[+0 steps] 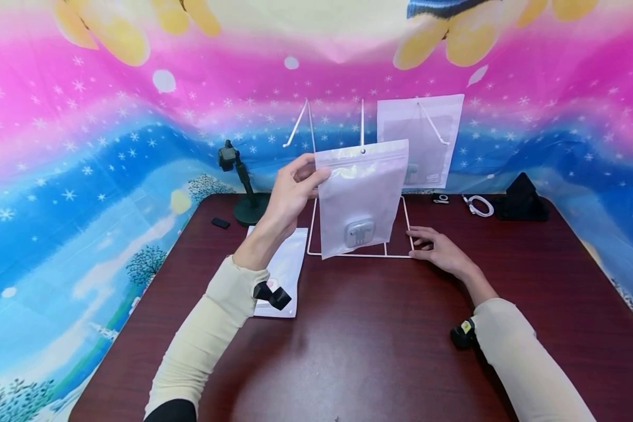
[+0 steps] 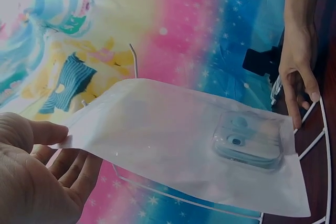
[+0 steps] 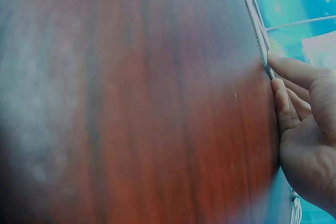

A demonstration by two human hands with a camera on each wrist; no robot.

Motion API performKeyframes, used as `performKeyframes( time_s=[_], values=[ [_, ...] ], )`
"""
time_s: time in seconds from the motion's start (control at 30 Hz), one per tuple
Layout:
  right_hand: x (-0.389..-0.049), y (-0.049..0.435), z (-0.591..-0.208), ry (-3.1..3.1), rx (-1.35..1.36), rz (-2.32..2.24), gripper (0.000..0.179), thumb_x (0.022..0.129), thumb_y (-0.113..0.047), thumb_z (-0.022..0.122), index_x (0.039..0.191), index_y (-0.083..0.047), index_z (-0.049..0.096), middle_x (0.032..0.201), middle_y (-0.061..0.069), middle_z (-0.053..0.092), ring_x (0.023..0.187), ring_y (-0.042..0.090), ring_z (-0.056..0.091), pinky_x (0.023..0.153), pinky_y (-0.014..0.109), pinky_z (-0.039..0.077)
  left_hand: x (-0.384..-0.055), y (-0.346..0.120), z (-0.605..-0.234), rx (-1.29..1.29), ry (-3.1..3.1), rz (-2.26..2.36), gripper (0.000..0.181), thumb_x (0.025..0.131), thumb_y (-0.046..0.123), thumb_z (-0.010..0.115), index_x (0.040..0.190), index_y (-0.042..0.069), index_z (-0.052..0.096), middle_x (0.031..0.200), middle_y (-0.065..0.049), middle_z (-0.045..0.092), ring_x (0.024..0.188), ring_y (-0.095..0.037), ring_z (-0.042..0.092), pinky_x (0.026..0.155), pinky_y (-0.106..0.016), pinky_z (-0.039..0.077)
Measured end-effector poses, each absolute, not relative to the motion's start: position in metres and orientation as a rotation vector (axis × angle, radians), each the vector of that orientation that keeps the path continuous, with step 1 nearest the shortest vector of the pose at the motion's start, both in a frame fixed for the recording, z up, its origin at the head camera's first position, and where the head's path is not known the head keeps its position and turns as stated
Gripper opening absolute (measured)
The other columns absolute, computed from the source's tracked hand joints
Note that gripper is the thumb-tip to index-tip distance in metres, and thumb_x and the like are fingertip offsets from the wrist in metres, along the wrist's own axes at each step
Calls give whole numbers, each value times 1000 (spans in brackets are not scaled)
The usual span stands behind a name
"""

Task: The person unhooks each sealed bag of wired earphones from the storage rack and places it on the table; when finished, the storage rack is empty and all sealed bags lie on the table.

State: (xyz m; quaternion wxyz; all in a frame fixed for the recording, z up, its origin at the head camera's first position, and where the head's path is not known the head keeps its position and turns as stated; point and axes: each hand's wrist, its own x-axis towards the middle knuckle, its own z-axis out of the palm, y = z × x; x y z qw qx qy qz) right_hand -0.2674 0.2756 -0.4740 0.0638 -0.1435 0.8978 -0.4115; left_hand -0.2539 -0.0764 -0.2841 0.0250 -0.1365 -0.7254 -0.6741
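My left hand [image 1: 293,190] pinches the upper left corner of a white zip bag [image 1: 361,187] between thumb and fingers. A clear case of white earphones [image 2: 249,140] shows through the lower part of this bag. At its top edge, the hang hole meets the tip of the middle hook [image 1: 363,120] of a white wire display rack; whether the hook passes through cannot be told. My right hand [image 1: 440,252] grips the front right corner of the rack's wire base [image 1: 358,255] with thumb and fingers. Another white zip bag [image 1: 438,140] hangs from the rack's right side.
A white bag [image 1: 287,269] lies on the table, partly behind my left forearm. Toward the back stand a small camera on a dark green stand [image 1: 250,205] and a black holder [image 1: 522,199]. A coiled white cable [image 1: 477,206] and a small black item [image 1: 220,223] lie there too.
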Motion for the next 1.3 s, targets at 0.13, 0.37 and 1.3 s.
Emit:
performKeyframes(
  time_s=[0.13, 0.37, 1.3],
  values=[
    [-266, 275, -473, 2711, -427, -1244, 62, 99, -14, 72, 154, 0, 47, 162, 20, 36, 126, 36, 54, 104, 50, 46, -249, -77, -282, -430, -2225, -2102, 32, 101, 22, 71, 130, 12, 69, 123, -11, 72, 104, -24, 68, 89, -40, 60],
    [-265, 276, -474, 2720, -442, -1247, 61, 99, -13, 72, 153, 1, 48, 162, 19, 37, 125, 35, 55, 102, 42, 47, -238, -80, -282, -464, -2244, -2082, 32, 99, 25, 73, 129, 13, 70, 122, -8, 73, 105, -22, 66, 88, -38, 58],
    [-265, 275, -474, 2722, -434, -1273, 60, 100, -11, 70, 154, 1, 46, 159, 22, 40, 124, 37, 56, 101, 44, 47, -167, -198, -312, -222, -2075, -2154, 14, 97, 10, 74, 111, 11, 76, 100, 1, 77, 83, -12, 71, 70, -24, 59]
  ],
)
